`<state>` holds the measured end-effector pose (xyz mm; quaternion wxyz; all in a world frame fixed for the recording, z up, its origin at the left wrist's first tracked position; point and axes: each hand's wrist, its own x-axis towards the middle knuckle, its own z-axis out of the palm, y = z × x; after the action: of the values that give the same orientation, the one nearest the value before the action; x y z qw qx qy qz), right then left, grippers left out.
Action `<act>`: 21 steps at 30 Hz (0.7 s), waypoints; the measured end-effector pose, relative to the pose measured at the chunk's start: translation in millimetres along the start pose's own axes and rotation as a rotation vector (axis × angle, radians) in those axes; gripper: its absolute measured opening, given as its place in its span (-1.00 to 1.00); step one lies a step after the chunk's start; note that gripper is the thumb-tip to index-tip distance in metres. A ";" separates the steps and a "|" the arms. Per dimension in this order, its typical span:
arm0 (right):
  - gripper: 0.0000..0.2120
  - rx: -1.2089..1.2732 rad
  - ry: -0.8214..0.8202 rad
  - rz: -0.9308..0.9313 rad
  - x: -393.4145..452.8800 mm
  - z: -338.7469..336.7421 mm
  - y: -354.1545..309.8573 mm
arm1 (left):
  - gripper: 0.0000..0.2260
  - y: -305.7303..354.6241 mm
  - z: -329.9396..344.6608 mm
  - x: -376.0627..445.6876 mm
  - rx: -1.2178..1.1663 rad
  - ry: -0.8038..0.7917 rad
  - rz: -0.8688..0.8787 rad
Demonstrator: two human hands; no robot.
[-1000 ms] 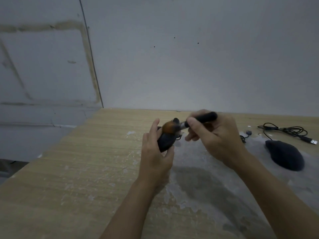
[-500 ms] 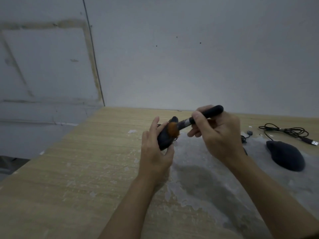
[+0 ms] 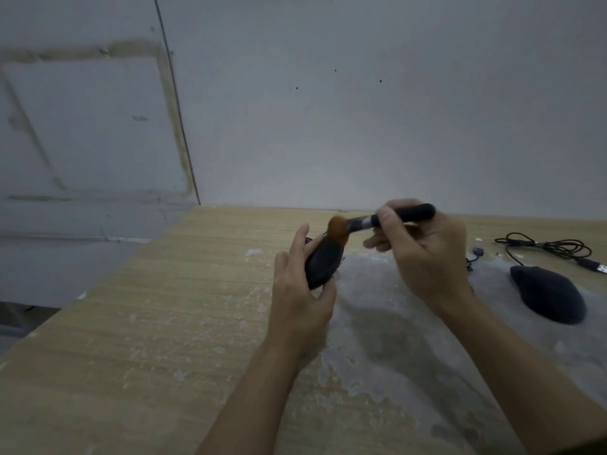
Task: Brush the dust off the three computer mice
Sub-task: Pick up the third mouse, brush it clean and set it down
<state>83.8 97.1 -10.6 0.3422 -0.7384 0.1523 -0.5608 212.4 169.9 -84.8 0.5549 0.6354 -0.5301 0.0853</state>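
Note:
My left hand [image 3: 300,300] grips a black computer mouse [image 3: 323,261], held upright above the wooden table [image 3: 164,323]. My right hand [image 3: 423,257] holds a brush [image 3: 387,220] with a black handle, a silver ferrule and brown bristles. The bristles rest on the mouse's top end. A second black mouse [image 3: 547,293] lies on the table at the right, apart from both hands. Behind my right hand a bit of cable shows; whatever it belongs to is hidden.
A coiled black cable [image 3: 548,247] with a USB plug lies at the back right, near the grey wall [image 3: 361,110]. A grey dusty patch [image 3: 394,323] covers the table under my hands. The table's left edge runs diagonally, with a drop beyond it.
The brush head has swept from the mouse's middle up to its top end. My right hand has risen a little with it. My left hand keeps holding the mouse.

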 end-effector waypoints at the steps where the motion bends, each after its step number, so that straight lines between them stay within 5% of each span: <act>1: -0.88 0.020 0.016 0.018 0.4 -3.0 0.2 | -0.31 0.4 -0.2 0.8 0.006 -0.001 0.015; 4: -0.83 0.156 -0.188 0.146 -1.7 -6.7 -1.0 | -0.29 -1.2 1.4 1.1 0.023 -0.001 0.031; 9: -0.80 0.071 0.070 0.075 4.6 -11.6 3.5 | -0.31 3.7 2.5 0.0 0.021 -0.001 0.082; 12: -0.80 0.173 -0.163 0.148 1.5 -8.1 -1.1 | -0.30 2.0 3.3 -1.1 0.009 -0.004 0.070; 16: -0.80 0.087 0.054 0.103 5.7 -13.0 3.8 | -0.32 2.9 3.1 -1.9 0.011 -0.007 0.082; 21: -0.79 0.127 -0.145 0.175 1.6 -12.5 1.3 | -0.32 0.1 3.8 -2.2 0.031 0.011 0.059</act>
<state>72.9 91.0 -8.6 0.4461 -0.7377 0.1553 -0.4823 209.5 168.1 -87.6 0.5451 0.6276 -0.5441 0.1136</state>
